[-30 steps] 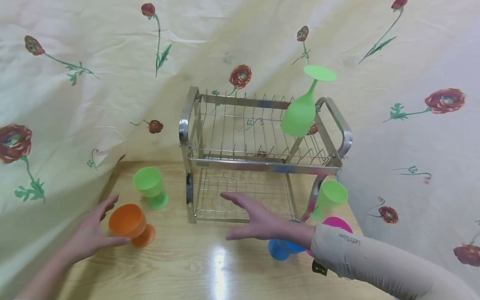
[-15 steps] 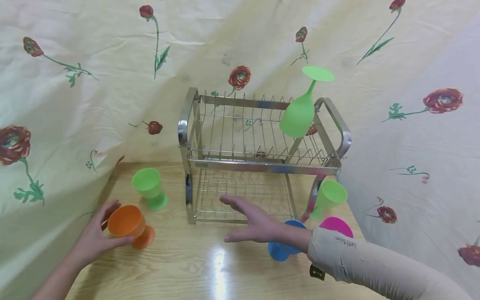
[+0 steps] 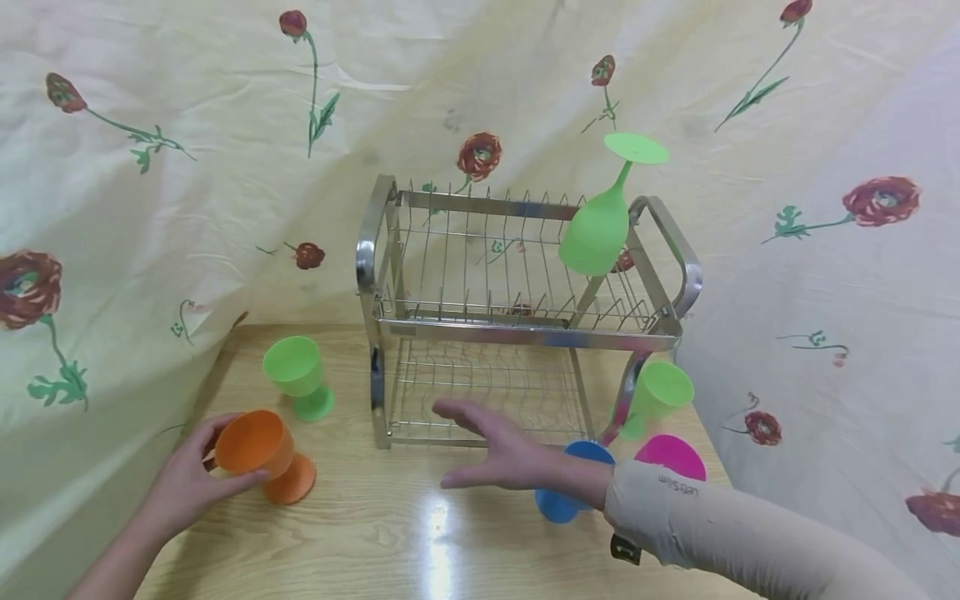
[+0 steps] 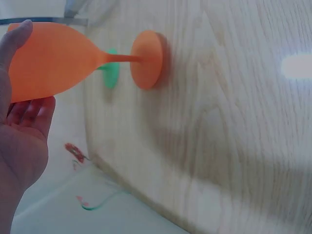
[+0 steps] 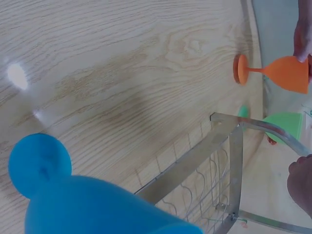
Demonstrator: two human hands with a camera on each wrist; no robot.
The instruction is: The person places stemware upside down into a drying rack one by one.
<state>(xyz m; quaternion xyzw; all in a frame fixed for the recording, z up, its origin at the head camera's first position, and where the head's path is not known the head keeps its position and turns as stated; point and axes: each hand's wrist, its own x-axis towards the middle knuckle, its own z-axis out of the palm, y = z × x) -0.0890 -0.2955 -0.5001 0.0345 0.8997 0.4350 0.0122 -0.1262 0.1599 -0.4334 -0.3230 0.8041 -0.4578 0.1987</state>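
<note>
An orange plastic goblet [image 3: 255, 446] stands at the front left of the table. My left hand [image 3: 183, 483] grips its bowl, thumb on one side and fingers on the other, as the left wrist view shows. Whether the goblet's foot touches the wood, I cannot tell. My right hand [image 3: 502, 450] hovers in front of the dish rack [image 3: 525, 335] with its thumb and fingers spread, holding nothing. A blue goblet [image 3: 555, 505] is partly hidden behind the right forearm. One green goblet [image 3: 597, 233] sits upside down and tilted on the rack's upper tier.
Behind the orange goblet stands another green goblet [image 3: 294, 367]. To the right of the rack are a third green goblet [image 3: 663, 387] and a pink goblet [image 3: 671, 454], partly covered by the sleeve. Flowered cloth [image 3: 150, 208] hangs around the wooden table [image 3: 360, 533].
My left hand has closed in around the orange goblet's bowl, and the goblet's foot has shifted slightly right and toward me. The right hand has moved slightly left and down.
</note>
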